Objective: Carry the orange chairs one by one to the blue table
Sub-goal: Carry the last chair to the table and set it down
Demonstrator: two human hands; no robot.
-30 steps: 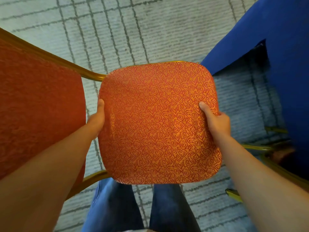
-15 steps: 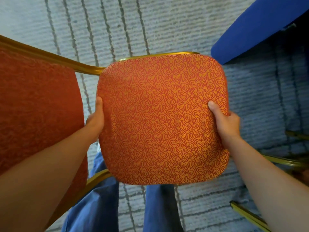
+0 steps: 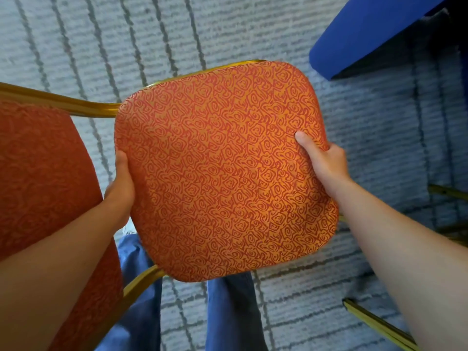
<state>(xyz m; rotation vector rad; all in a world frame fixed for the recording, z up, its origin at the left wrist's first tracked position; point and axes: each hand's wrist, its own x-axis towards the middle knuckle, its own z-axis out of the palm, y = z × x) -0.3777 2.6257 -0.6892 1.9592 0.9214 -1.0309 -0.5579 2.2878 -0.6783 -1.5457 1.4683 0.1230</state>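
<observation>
I hold orange padded chair, gold metal frame, in air near blue tabletop corner. Left hand, right hand clamped on seat sides; fingers underneath hidden, probably hooking frame. Cushion soft, frame stiff, heavyish: hold frame.

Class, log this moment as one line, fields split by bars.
chair: held in both hands | left hand: grips its left edge | right hand: grips its right edge | blue table: upper right, apart
</observation>
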